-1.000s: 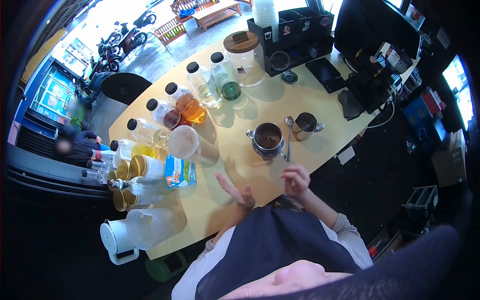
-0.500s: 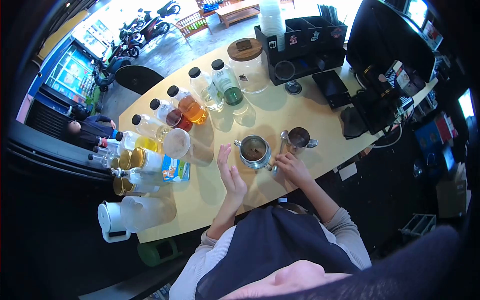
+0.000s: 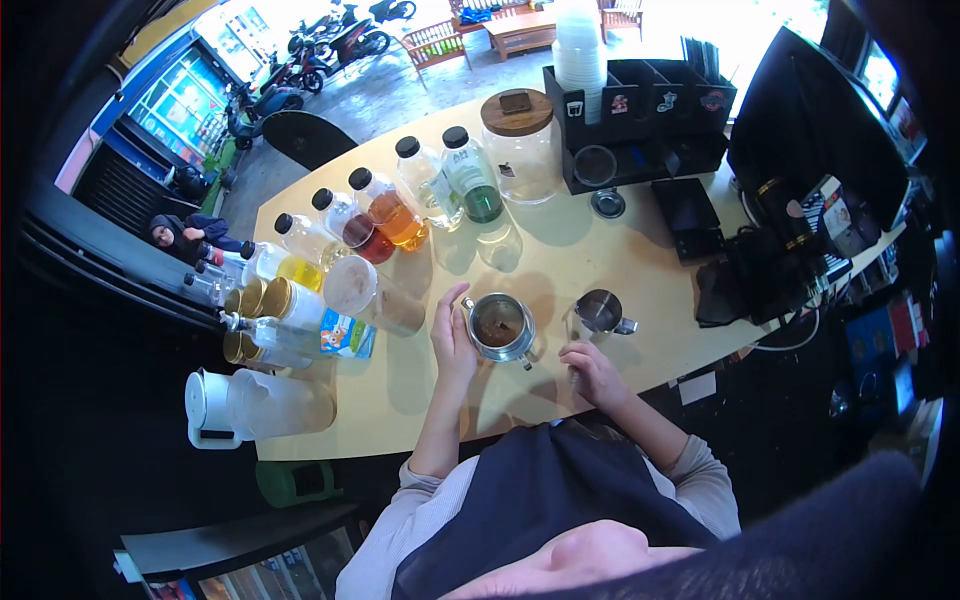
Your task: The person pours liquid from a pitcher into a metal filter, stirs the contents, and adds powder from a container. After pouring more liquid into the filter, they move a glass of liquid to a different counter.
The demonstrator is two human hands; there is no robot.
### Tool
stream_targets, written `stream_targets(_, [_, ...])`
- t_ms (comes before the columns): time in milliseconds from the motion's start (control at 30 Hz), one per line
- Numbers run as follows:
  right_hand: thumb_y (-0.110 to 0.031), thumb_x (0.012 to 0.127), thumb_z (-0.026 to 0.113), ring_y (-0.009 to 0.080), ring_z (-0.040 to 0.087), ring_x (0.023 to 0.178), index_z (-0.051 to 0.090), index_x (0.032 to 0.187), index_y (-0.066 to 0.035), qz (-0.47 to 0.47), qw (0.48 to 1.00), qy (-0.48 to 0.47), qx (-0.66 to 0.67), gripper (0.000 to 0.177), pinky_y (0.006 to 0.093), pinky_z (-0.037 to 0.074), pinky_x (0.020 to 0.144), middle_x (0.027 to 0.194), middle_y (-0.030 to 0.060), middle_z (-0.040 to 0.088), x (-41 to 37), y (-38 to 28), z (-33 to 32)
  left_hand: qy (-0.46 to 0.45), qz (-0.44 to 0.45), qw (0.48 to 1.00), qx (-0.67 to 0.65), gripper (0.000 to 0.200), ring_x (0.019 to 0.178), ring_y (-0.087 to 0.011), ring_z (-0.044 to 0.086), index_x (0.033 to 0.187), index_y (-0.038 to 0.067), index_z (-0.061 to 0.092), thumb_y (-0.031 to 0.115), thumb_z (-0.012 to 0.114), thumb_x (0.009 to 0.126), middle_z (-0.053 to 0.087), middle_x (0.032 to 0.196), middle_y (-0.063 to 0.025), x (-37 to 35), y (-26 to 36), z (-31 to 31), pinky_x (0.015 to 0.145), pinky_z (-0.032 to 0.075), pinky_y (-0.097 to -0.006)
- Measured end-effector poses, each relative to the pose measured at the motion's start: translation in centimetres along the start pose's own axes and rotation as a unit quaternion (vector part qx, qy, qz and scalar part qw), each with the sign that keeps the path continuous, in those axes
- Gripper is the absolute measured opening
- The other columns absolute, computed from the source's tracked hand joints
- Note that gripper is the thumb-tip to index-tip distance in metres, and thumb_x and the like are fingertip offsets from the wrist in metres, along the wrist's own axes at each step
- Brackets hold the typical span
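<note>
A round metal pot [image 3: 500, 327] with brown contents stands on the wooden table [image 3: 480, 405]. My left hand [image 3: 454, 335] is against the pot's left side, its fingers extended upward along the wall. To the right of the pot, my right hand [image 3: 592, 374] has its fingers closed round a thin spoon [image 3: 573, 345], which is blurred. Just beyond that hand stands a metal cup [image 3: 600, 312] with its handle toward the right.
Several bottles of coloured liquid [image 3: 397, 222] line the left side, near a tall clear container [image 3: 372, 296] and pitchers [image 3: 280, 404]. A wooden-lidded jar [image 3: 522, 150] and black organizer [image 3: 640, 110] stand at the back. Another person [image 3: 185, 235] is at the far left.
My left hand has moved to the pot's side. My right hand has drawn back slightly from the pot with the spoon. The whole view has shifted.
</note>
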State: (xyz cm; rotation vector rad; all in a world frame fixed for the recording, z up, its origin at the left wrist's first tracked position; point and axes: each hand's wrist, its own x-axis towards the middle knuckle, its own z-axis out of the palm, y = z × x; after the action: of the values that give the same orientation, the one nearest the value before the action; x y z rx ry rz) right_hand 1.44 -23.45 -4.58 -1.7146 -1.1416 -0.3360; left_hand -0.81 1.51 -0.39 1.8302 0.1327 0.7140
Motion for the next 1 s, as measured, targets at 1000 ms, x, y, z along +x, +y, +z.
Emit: stream_targets(1000, [-0.014,0.083,0.073,0.0196,0.057,0.054,0.06,0.096,-0.004,-0.129,0.991,0.012,0.027,0.021,0.0297,0.042,0.046,0.075,0.0087,0.065,13.3,-4.1,-1.3,-0.104,-0.112,0.953,-0.262,0.024,0.09,-0.0178,0.066,0.099,-0.004,0.064,0.016,0.051,0.1,0.07,0.098,-0.0129,1.5,-2.8,0.4,0.083,0.053,-0.0302])
